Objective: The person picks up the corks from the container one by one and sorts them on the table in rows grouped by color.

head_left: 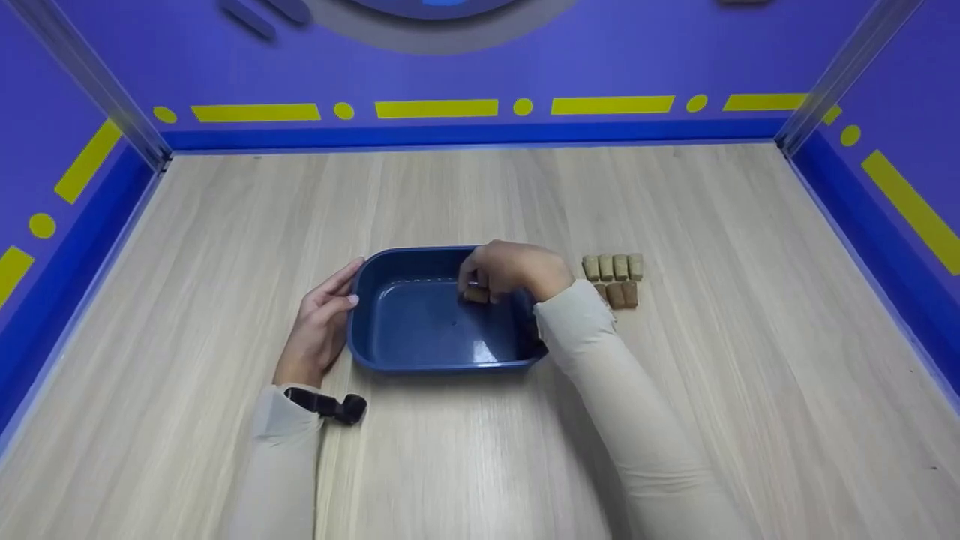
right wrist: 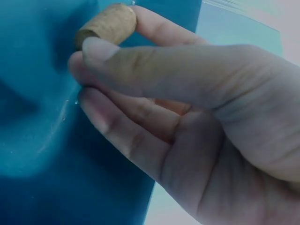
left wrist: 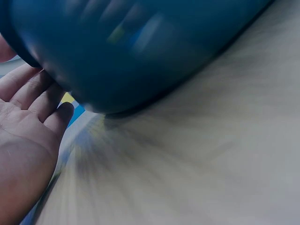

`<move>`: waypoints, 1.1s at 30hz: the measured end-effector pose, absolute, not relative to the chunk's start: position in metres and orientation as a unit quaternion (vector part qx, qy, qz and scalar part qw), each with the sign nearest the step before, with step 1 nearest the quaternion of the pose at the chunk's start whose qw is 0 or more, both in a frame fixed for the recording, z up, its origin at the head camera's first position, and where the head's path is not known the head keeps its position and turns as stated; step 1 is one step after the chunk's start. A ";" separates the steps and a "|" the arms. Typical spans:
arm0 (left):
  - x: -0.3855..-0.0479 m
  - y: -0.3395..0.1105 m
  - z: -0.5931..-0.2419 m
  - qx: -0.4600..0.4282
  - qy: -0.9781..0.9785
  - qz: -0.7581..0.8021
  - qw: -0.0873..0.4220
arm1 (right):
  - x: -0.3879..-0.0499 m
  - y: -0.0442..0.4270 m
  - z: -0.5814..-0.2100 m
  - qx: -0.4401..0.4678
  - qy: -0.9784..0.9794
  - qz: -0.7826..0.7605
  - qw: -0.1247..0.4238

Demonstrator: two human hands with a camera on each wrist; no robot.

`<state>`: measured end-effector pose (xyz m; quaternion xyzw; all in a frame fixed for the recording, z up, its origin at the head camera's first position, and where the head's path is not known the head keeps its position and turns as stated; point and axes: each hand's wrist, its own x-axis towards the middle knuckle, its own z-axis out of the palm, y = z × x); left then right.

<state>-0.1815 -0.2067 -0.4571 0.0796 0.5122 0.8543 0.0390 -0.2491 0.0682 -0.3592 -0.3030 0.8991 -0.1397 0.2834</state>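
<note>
A dark blue rectangular plastic basin stands on the table. My left hand rests against its left end, with the fingers outside the wall and the thumb tip at the rim. Over the basin's right half, my right hand reaches in from above. Between its thumb and fingers it pinches a small tan-brown cork-like cylinder, seen best in the right wrist view. The left wrist view shows the left hand's fingers at the basin's outer wall.
Right of the basin, a row of tan cork-like pieces lies behind darker brown pieces, partly hidden by the right sleeve. Purple panels with yellow marks enclose the wooden tabletop at the back and sides.
</note>
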 end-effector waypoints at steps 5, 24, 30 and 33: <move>-0.181 -0.207 -0.456 0.080 0.526 0.846 0.031 | -0.248 0.069 -0.355 -0.313 0.899 -0.148 0.269; -0.183 -0.207 -0.459 0.079 0.528 0.845 0.020 | -0.247 0.090 -0.338 -0.329 0.896 -0.198 0.225; -0.182 -0.207 -0.457 0.073 0.532 0.843 0.025 | -0.246 0.100 -0.333 -0.327 0.898 -0.216 0.198; -0.182 -0.207 -0.456 0.068 0.540 0.839 0.027 | -0.245 0.107 -0.331 -0.322 0.896 -0.239 0.188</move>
